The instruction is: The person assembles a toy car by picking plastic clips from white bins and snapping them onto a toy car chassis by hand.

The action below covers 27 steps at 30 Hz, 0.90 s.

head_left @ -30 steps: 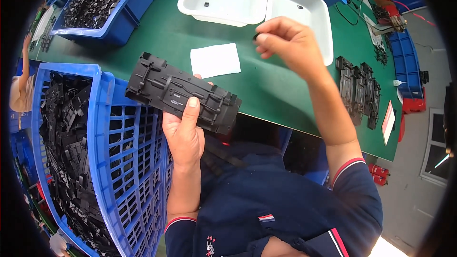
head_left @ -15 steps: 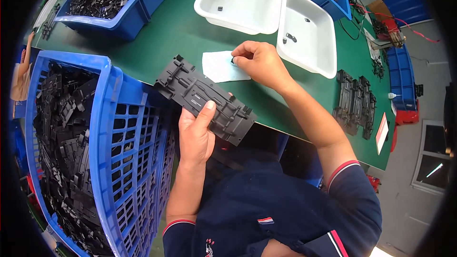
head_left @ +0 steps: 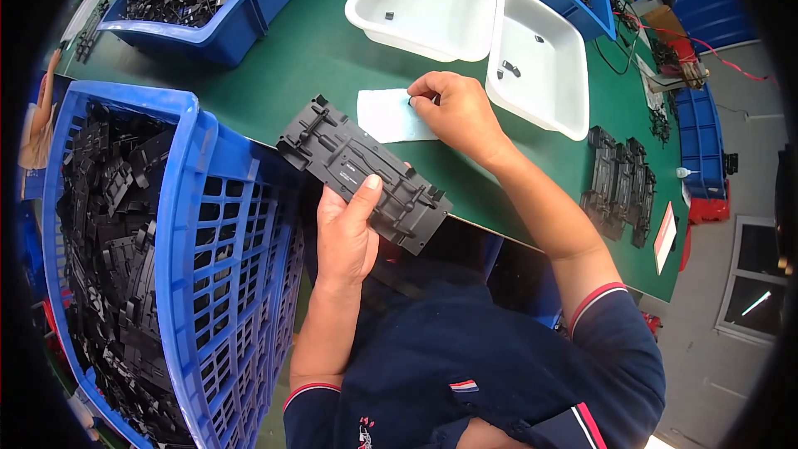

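Note:
My left hand [head_left: 349, 229] is closed round the lower edge of a black moulded plastic panel [head_left: 353, 168], its thumb lying across the ribbed face. The panel is held tilted off the table's near edge. Above a pale cloth [head_left: 386, 115] on the table, my right hand [head_left: 453, 112] pinches a small black piece [head_left: 411, 101] between thumb and fingertips; most of it is hidden. Beyond it stand two white trays, the left tray [head_left: 428, 43] and the right tray [head_left: 573, 75], each with a few small black clips [head_left: 510, 69] inside.
A blue basket [head_left: 179, 199] full of black panels stands at my left. Blue bins [head_left: 237, 37] of small black parts sit at the back of the green table [head_left: 307, 58]. Several black panels [head_left: 619, 183] lie at the right. Someone's arm [head_left: 46, 104] shows at the far left.
The view has shifted slightly. Both hands keep their holds and stay almost in place, the right one still over the cloth.

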Tool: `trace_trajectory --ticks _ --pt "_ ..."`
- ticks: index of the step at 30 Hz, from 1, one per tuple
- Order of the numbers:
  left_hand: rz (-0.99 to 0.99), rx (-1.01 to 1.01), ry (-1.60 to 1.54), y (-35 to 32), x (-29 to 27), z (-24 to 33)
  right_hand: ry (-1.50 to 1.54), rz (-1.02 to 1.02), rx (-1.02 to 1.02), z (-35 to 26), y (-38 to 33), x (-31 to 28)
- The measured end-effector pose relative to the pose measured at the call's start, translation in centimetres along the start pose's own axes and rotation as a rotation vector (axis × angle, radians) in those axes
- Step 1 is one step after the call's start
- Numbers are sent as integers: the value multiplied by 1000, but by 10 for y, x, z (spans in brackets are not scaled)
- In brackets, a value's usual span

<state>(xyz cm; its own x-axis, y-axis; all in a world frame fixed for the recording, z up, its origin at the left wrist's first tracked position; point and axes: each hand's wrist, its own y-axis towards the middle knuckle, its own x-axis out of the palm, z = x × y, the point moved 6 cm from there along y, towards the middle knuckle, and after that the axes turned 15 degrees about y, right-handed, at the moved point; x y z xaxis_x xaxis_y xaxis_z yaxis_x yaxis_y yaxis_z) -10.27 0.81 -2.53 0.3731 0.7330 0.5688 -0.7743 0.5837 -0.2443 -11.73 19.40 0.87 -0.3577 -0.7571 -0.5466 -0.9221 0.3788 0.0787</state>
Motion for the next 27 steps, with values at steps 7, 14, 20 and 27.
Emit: trace_trajectory --ticks 7,14,20,27 --pt "18 58 23 -2 -2 7 114 96 -331 -37 -31 -23" --pt "128 286 199 0 1 26 163 140 -872 -68 -114 -31" --pt "150 323 158 -5 25 36 224 119 -880 -55 -144 -23" --pt "72 372 149 -11 47 40 196 96 -894 -51 -152 -19"
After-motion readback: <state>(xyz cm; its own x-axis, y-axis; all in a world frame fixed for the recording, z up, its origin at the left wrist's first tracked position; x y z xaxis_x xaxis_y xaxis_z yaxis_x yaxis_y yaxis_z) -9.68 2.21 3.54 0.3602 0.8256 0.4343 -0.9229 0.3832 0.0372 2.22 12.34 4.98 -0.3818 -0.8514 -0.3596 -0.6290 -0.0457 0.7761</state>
